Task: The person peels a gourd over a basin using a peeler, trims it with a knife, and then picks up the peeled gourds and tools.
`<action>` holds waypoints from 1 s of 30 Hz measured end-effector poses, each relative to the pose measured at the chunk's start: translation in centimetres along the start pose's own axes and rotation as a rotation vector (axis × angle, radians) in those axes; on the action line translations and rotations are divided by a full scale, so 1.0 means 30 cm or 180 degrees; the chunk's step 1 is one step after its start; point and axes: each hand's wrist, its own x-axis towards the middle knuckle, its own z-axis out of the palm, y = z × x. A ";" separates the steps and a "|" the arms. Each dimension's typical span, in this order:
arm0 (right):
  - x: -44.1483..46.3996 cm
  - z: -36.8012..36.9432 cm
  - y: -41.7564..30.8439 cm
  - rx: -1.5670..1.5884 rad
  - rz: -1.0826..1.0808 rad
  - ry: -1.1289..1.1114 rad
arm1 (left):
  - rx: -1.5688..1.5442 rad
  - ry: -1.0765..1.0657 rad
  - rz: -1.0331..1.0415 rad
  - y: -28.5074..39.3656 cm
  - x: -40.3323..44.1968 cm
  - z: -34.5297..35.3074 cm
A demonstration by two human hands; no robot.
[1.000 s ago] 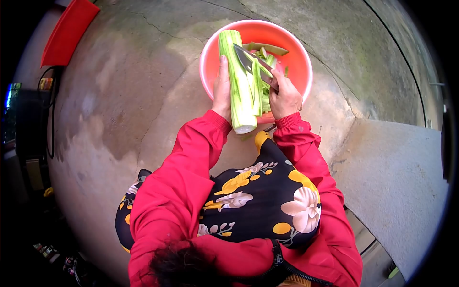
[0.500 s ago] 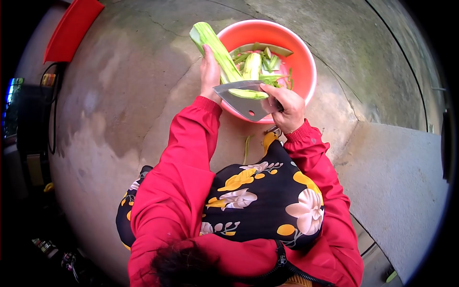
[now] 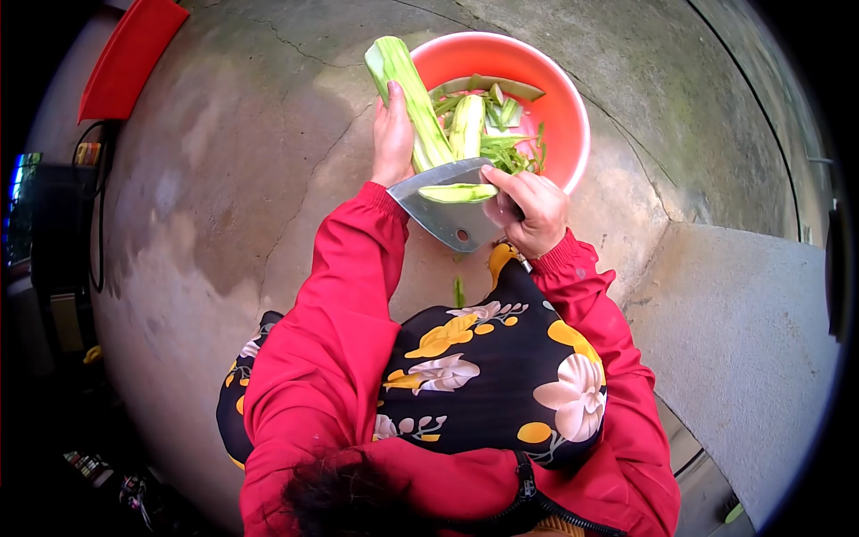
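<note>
My left hand (image 3: 392, 141) is wrapped round a thick, pale green vegetable stem (image 3: 410, 100) that looks like celtuce, tilted with its far end up and left. A cleaver (image 3: 438, 219) is in my right hand (image 3: 530, 208), its broad blade lying across the stem's near end. On the flat of the blade rests a green sliver of peel (image 3: 458, 192). Beyond the blade, a pink-red basin (image 3: 565, 116) on the floor holds another peeled stem (image 3: 467, 125), peelings (image 3: 510, 159) and cut pieces. The cleaver's handle is mostly hidden by my right fingers.
A bare concrete floor (image 3: 224, 134) with cracks surrounds the basin. A green scrap (image 3: 458, 291) lies near my feet. At upper left stands a red plastic object (image 3: 134, 58); at right is a raised concrete slab (image 3: 734, 313). A dark floral cloth (image 3: 492, 358) covers my lap.
The cleaver has shifted slightly left and towards me, with the sliver still on its blade. The stem's far end has moved a little to the right and stands steeper.
</note>
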 end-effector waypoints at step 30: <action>0.023 0.089 0.107 -0.0835 0.0460 0.0758 | -0.0198 -0.0303 0.0210 -0.024 -0.112 0.094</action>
